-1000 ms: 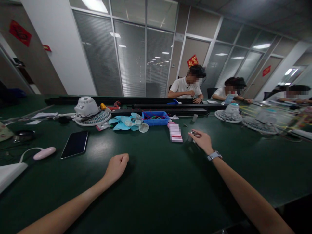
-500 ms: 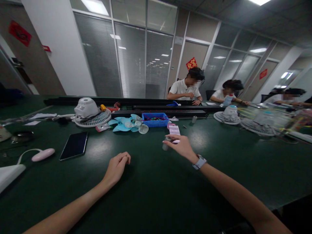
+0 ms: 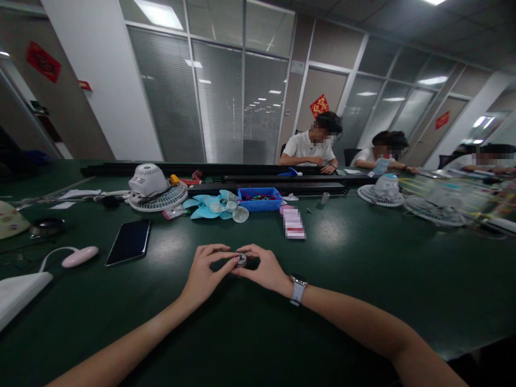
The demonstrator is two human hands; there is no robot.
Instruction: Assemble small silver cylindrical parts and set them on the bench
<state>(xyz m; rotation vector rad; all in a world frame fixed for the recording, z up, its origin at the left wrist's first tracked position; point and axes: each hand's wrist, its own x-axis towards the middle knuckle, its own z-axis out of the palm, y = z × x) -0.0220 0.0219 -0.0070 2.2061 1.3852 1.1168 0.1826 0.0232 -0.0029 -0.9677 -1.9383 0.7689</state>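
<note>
Part: small round metal piece [image 3: 241, 260], above the green table [image 3: 363, 269], between both hands.
Left hand [image 3: 205, 274]: fingertips pinch the piece from its left.
Right hand [image 3: 264, 269]: fingertips pinch it from its right.
Long axis: cannot tell; piece too small.
Nearer hand: both touching.
Blue tray [image 3: 260, 198]: well beyond, holds small mixed parts.

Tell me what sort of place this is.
Likely a small-fan assembly workshop in an office: a long green table carries fan bases, loose blue blades and a blue parts bin, with co-workers seated opposite before glass partitions.
</note>
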